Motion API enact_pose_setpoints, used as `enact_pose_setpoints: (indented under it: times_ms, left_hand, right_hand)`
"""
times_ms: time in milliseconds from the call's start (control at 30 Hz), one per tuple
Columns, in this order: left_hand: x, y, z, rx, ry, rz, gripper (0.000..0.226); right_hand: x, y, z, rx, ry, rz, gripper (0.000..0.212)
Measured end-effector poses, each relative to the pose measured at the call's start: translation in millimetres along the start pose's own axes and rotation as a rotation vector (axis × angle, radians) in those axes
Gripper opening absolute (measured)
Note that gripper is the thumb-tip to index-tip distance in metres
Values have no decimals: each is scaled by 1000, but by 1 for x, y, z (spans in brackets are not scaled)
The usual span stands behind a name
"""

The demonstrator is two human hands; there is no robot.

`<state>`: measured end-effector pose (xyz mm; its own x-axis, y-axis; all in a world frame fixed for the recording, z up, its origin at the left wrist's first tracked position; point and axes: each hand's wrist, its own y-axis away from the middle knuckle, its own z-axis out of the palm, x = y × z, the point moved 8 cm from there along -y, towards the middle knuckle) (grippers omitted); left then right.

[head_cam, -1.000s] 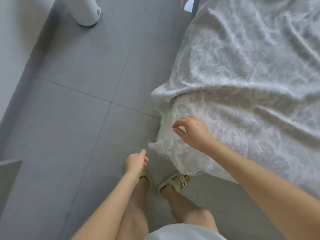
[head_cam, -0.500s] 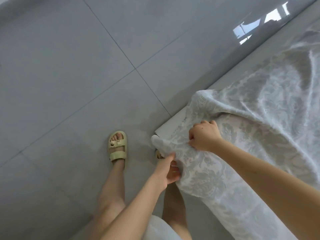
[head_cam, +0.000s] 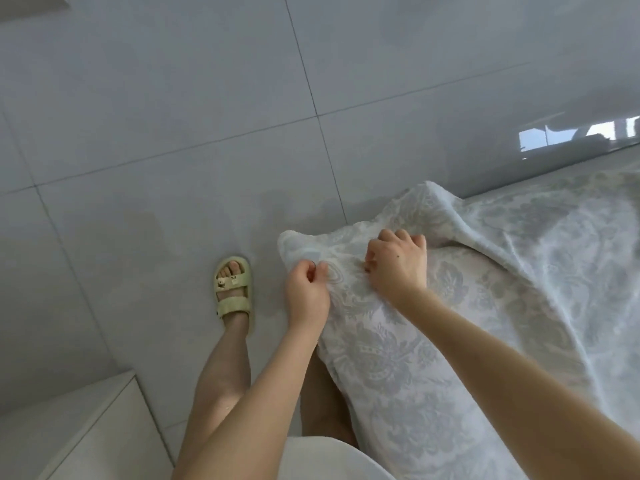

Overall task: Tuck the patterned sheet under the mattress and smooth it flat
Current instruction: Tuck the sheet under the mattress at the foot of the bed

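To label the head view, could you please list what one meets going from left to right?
Pale green strapped sandal, left hand pinching the patterned grey-white sheet, right hand gripping it, bright window reflection on the glossy floor tile.

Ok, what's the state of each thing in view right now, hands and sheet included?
patterned sheet: rumpled, corner bunched up, hanging loose, not tucked.
left hand: pinches the sheet's edge near the corner.
right hand: fingers curled, grips the sheet at the corner.
sandal: worn on the foot, flat on the floor.
floor: glossy grey tiles.
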<state>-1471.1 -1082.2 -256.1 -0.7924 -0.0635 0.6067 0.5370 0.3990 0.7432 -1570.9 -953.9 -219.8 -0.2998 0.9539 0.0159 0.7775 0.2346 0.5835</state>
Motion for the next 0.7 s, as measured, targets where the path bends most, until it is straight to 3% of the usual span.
enact_pose_setpoints:
  times_ms: [167,300,367,467,533,600,700]
  left_hand:
    - [-20,-3,3,-56,-13,-96,37]
    - [-63,29,-26,38,103,-338,30]
    - [-93,43,-34,85,183,-502,27]
    - [-116,60,-28,64,287,-694,28]
    - [-114,67,-11,-17,437,-728,34]
    - [-101,72,0,-55,613,-718,30]
    - [-85,70,-1,-9,686,-576,21]
  right_hand:
    - [6,-4,8,-21,3,-12,14]
    - [-9,5,-4,-15,-150,-239,17]
    - [-21,15,-13,-11,-273,-404,31]
    - [-33,28,11,-300,-120,-504,62]
    - [-31,28,29,-423,32,-512,59]
    - [-32,22,36,-495,28,-462,55]
    - [-38,11,38,-542,38,-458,63]
